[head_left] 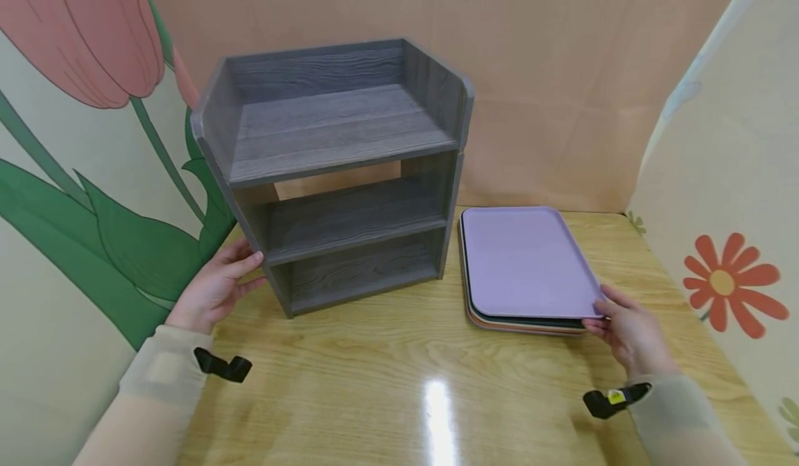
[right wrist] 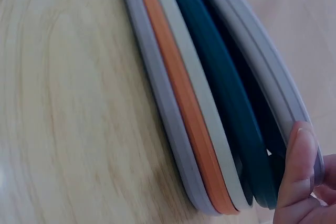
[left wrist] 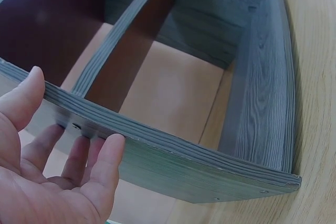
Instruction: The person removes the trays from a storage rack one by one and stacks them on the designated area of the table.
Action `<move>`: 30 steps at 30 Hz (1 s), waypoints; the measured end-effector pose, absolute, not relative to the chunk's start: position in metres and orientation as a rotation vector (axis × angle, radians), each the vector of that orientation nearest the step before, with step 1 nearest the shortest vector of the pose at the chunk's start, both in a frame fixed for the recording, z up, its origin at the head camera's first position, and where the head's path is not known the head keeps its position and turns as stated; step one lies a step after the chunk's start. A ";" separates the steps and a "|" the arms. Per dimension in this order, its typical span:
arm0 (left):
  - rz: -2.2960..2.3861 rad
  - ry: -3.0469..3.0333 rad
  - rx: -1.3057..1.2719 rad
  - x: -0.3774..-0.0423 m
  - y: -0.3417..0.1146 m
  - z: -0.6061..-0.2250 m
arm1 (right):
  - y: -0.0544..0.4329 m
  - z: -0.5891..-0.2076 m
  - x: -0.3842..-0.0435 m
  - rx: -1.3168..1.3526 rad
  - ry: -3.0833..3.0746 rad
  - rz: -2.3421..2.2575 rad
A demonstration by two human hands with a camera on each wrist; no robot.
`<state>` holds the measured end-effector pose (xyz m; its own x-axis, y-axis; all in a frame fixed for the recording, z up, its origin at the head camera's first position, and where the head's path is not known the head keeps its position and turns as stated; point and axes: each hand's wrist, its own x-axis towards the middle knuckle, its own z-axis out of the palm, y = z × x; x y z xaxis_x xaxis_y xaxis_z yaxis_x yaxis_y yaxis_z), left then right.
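Observation:
A grey wood-grain shelf unit (head_left: 349, 244) with an upper deck and lower compartments stands upright on the table. My left hand (head_left: 215, 286) touches its left side panel near the front edge. Seen from the left wrist, the fingers (left wrist: 107, 166) lie against the panel's outer face and the thumb is right at the edge. On the right, my right hand (head_left: 630, 327) pinches the near right corner of a light purple tray (head_left: 530, 261), the top one of a stack. That corner is raised, leaving a gap over the dark teal tray (right wrist: 226, 72) beneath.
Lower in the stack are a pale tray (right wrist: 202, 93), an orange tray (right wrist: 178, 93) and a greyish-purple tray (right wrist: 157, 87). All rest on the wood-grain table (head_left: 374, 383). A peach-coloured backdrop (head_left: 549, 91) rises behind, and flower-printed walls (head_left: 718, 175) flank both sides.

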<state>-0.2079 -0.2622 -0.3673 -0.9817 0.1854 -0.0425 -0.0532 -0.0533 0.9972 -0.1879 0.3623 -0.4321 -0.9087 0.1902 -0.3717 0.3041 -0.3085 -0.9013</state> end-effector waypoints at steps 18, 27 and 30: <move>2.181 2.032 0.139 -0.208 -0.262 -0.369 | 0.360 -0.437 -0.193 0.748 2.482 -1.687; 2.179 2.033 0.138 -0.208 -0.262 -0.369 | 0.359 -0.441 -0.194 0.719 2.614 -1.592; 2.175 2.036 0.135 -0.208 -0.262 -0.369 | 0.359 -0.442 -0.194 0.717 2.632 -1.576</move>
<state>-0.2080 -0.2618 -0.3685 -0.9832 0.1774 -0.0427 -0.0542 -0.0608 0.9967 -0.1945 0.3593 -0.4420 -0.8965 0.3845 -0.2202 0.3756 0.3961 -0.8379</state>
